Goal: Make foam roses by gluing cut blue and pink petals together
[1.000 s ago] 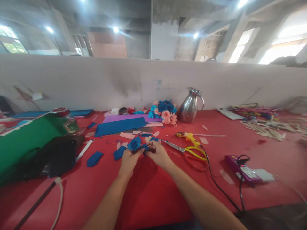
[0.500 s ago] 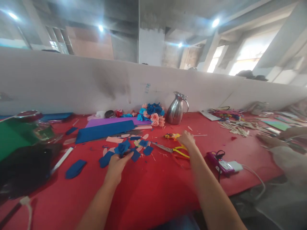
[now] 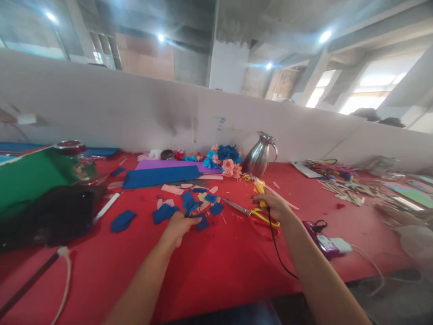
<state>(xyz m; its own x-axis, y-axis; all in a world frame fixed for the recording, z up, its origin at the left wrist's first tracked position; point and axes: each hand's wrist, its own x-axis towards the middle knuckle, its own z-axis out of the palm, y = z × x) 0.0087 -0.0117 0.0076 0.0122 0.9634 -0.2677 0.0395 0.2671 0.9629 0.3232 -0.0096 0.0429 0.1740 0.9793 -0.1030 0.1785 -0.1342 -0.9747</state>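
My left hand (image 3: pixel 178 227) is closed on a blue felt flower (image 3: pixel 188 202), held just above the red table (image 3: pixel 209 266) among loose blue and pink felt petals (image 3: pixel 206 201). My right hand (image 3: pixel 272 205) grips a yellow glue gun (image 3: pixel 260 186), lifted with its nozzle pointing up and away; its black cord (image 3: pixel 275 243) trails down past my forearm. Yellow-handled scissors (image 3: pixel 252 212) lie on the table just under and left of that hand.
A steel jug (image 3: pixel 259 159) and a bunch of blue and pink flowers (image 3: pixel 226 159) stand by the white partition. Blue and purple foam sheets (image 3: pixel 162 175) lie behind the petals. Green box and black bag at left; purple device (image 3: pixel 320 239) at right; sticks far right.
My right hand left the flower, reached right to the glue gun and now holds it raised. The left hand kept the blue flower and lowered it slightly. The camera swung right, then back.
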